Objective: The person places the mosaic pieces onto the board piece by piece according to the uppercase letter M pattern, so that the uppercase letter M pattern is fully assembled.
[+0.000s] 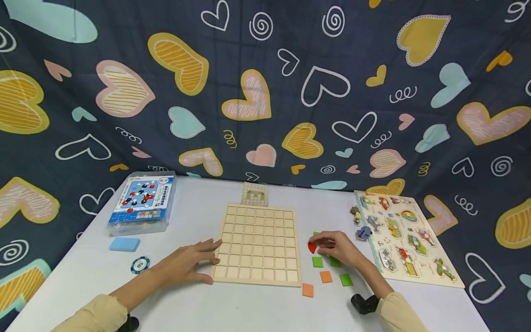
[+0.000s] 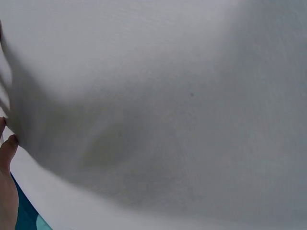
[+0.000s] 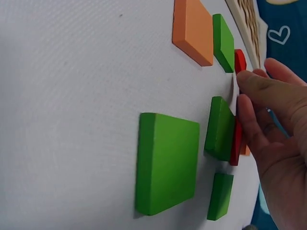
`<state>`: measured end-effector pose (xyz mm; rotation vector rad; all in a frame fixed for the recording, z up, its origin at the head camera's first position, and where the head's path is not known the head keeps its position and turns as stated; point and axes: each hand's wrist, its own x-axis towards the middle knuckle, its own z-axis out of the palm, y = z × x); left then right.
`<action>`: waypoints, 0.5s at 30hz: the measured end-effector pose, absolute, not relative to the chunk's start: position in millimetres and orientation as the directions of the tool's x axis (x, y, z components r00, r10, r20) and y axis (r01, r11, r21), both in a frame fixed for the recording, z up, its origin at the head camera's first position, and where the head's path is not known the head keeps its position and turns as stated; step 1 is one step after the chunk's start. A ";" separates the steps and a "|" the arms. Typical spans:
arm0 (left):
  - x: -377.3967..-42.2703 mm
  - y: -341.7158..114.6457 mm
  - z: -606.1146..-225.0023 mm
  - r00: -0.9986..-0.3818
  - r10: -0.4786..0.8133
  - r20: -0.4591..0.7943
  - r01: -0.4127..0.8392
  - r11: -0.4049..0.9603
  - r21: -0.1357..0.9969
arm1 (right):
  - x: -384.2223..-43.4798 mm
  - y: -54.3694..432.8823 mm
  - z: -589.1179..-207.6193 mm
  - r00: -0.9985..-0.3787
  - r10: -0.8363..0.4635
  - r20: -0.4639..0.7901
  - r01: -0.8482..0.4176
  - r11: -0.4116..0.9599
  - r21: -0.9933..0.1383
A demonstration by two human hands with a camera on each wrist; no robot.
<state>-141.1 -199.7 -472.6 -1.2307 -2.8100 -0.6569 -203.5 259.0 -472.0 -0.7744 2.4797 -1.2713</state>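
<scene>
A wooden grid board [image 1: 257,282] lies flat on the white table. My left hand [image 1: 186,263] has its fingers spread, and the fingertips touch the board's left edge. Only part of that hand [image 2: 8,167] enters the left wrist view. To the right of the board, my right hand [image 1: 338,246] pinches a red tile [image 1: 312,247] between thumb and fingers. Another red tile [image 3: 235,143] lies under the hand in the right wrist view. Around it are several green tiles [image 3: 172,163] and orange tiles [image 3: 196,33], including one orange tile [image 1: 308,290] near the board's lower right corner.
Behind the board lies a small patterned card [image 1: 255,194]. At left are a plastic box [image 1: 143,203], a blue block [image 1: 124,244] and a round chip [image 1: 140,264]. A picture puzzle board [image 1: 408,240] is at right, with small figures [image 1: 363,233] beside it. A patterned cloth hangs behind.
</scene>
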 end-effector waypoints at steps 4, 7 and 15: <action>-140.7 -199.6 -476.0 -0.687 0.699 0.197 0.712 0.594 0.373 | -200.2 261.4 -472.6 -0.838 -0.545 0.024 -0.337 0.483 -0.808; -140.3 -200.4 -476.0 -0.697 0.688 0.201 0.703 0.600 0.383 | -199.6 259.8 -471.4 -0.847 -0.532 0.015 -0.321 0.489 -0.811; -142.1 -200.3 -473.5 -0.744 0.649 0.156 0.640 0.626 0.447 | -201.5 253.3 -466.9 -0.840 -0.542 -0.020 -0.275 0.456 -0.846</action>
